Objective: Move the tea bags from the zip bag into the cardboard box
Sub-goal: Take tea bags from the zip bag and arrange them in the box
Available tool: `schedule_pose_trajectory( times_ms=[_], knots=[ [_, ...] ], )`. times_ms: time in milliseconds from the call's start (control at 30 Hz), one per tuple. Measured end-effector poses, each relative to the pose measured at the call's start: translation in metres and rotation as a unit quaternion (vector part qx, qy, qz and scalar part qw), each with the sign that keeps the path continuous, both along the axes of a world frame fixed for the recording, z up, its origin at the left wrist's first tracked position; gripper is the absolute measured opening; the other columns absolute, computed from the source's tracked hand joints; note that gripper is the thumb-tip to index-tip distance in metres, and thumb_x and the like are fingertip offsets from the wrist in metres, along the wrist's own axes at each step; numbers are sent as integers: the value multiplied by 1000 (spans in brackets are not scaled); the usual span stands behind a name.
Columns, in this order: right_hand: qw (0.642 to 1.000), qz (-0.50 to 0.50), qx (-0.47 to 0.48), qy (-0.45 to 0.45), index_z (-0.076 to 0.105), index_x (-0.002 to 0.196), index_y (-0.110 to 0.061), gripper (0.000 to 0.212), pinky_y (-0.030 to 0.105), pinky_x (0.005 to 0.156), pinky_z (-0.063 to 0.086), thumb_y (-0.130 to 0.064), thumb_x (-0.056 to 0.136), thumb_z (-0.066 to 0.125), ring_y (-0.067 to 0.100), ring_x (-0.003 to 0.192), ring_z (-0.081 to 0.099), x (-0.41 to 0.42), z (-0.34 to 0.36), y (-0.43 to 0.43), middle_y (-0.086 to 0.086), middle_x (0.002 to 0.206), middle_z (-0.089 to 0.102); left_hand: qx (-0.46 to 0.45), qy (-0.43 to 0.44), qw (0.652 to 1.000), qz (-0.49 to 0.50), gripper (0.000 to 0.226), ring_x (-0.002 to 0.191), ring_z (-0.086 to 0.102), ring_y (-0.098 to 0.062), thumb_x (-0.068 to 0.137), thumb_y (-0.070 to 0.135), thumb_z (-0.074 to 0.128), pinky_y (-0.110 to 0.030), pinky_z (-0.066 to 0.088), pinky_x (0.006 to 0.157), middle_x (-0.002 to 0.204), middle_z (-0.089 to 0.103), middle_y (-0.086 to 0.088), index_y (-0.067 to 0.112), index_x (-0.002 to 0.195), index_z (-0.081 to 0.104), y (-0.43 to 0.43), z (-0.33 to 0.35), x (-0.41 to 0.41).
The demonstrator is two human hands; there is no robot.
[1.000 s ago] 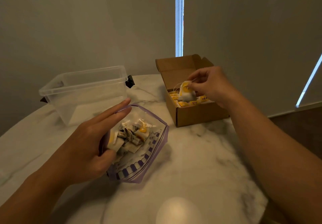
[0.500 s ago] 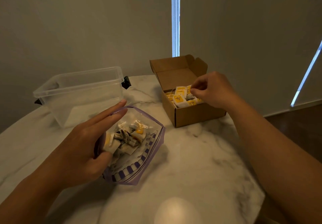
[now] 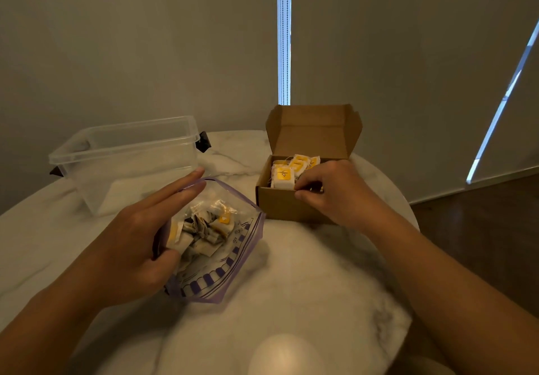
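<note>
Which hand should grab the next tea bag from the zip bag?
Right. The left hand holds the clear purple-edged zip bag open, while the right hand is at the brown cardboard box beside it.

The zip bag (image 3: 233,246) is clear, glossy plastic (crinkled, purple-printed). The cardboard box (image 3: 277,205) is matt brown; the tea bags (image 3: 282,181) look papery. The table (image 3: 306,281) is polished veined marble, the tub (image 3: 140,164) smooth clear plastic.

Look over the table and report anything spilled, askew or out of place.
Nothing stands out. The tea bags in the cardboard box stand in tidy rows; those in the zip bag are a loose jumble, but all inside it. None lies loose on the marble table.
</note>
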State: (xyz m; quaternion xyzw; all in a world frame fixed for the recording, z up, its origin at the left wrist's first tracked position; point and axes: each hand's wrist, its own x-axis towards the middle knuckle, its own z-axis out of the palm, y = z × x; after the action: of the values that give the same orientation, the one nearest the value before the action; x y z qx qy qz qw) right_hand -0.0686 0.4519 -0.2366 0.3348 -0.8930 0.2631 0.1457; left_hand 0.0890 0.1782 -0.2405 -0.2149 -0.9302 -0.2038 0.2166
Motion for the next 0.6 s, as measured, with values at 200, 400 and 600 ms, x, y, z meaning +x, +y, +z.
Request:
schedule_pose_trajectory(
  times_ms=[200, 400, 600],
  knots=[
    [1000, 11, 10, 23, 75, 104, -21, 17, 31, 87, 52, -26, 89, 67, 11, 98, 61, 13, -4, -26, -4, 105, 72, 3, 0, 1000, 11, 79, 41, 45, -13, 69, 29, 47, -14, 42, 46, 160, 29, 16, 21, 148, 43, -2, 0, 0],
    [999, 3, 17, 37, 73, 109, -21, 22, 29, 85, 53, -30, 90, 66, 11, 97, 61, 10, -6, -38, -3, 108, 72, 7, -2, 1000, 13, 79, 42, 45, -15, 70, 25, 50, -13, 42, 48, 159, 30, 15, 21, 149, 42, -3, 0, -1],
    [986, 21, -129, 101, 75, 102, -18, 19, 18, 68, 52, -28, 87, 71, 7, 79, 63, 38, 12, -25, -4, 94, 73, -7, 19, 1000, 17, 84, 117, 31, 0, 65, 0, 56, 1, 40, 68, 159, 33, 4, 9, 147, 43, 0, 1, -2]
  ],
)
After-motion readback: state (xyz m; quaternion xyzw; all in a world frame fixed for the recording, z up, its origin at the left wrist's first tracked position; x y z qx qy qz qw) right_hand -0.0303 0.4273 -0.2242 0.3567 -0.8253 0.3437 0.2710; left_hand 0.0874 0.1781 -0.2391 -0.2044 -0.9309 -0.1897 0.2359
